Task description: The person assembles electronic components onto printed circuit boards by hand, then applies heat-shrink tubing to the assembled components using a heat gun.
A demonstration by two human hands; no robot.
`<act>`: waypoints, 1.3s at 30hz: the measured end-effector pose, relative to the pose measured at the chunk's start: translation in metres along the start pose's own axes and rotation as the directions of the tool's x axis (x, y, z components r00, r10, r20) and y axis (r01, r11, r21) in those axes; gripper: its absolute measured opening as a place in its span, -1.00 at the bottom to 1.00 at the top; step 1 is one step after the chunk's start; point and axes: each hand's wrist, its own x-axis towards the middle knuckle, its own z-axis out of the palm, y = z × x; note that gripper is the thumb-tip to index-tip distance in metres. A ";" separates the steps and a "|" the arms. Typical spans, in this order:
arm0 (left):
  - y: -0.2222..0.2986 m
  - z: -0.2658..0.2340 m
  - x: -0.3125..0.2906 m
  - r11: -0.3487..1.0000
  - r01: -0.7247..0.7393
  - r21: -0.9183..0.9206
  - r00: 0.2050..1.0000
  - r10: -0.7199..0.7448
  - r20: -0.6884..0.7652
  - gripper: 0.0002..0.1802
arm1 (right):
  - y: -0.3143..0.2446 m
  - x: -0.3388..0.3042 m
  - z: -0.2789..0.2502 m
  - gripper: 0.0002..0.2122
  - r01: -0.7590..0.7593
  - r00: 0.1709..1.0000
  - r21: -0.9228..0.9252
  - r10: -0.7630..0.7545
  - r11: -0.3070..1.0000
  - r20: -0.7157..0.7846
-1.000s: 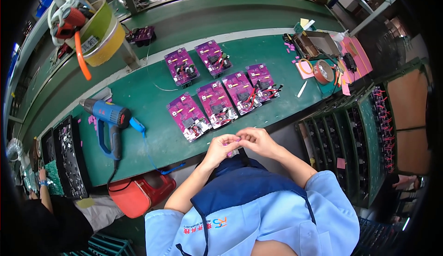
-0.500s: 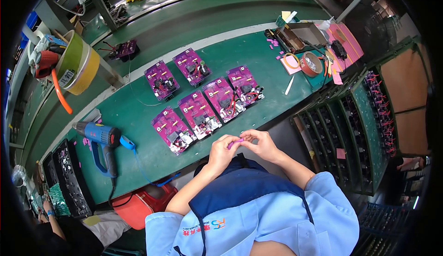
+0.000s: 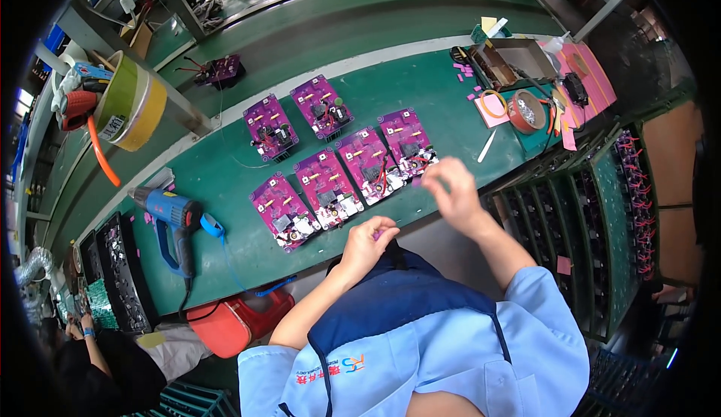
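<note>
Five purple circuit boards (image 3: pixel 373 165) lie in rows on the green bench (image 3: pixel 225 184), laid flat, parts up, likely for easy reach. Right hand (image 3: pixel 449 191), motion-blurred, hovers just right of the nearest boards, fingers pinched; contents cannot be told. Left hand (image 3: pixel 366 243), below the boards, curls around something small and pinkish.

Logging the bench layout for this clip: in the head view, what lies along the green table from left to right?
Black tray → blue heat gun → front row of purple circuit boards → left hand → right hand → white stick → roll of red-brown tape → pink sheets.
</note>
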 end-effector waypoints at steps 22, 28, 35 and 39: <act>-0.006 0.012 0.026 0.792 -0.397 0.463 0.850 0.508 -0.140 -0.88 | 0.057 0.066 0.029 -0.93 -0.704 0.647 0.400 0.298 0.587 0.702; -0.012 0.013 0.021 0.873 -0.338 0.352 0.867 0.434 -0.245 -0.86 | 0.062 0.074 0.022 -0.93 -0.631 0.709 0.397 0.288 0.667 0.644; -0.012 0.016 0.020 0.902 -0.312 0.298 0.877 0.394 -0.275 -0.87 | 0.058 0.071 0.026 -0.93 -0.629 0.633 0.349 0.196 0.695 0.749; -0.008 0.015 0.024 0.894 -0.310 0.323 0.872 0.403 -0.279 -0.87 | 0.045 0.068 0.022 -0.90 -0.466 0.699 0.319 0.122 0.825 0.704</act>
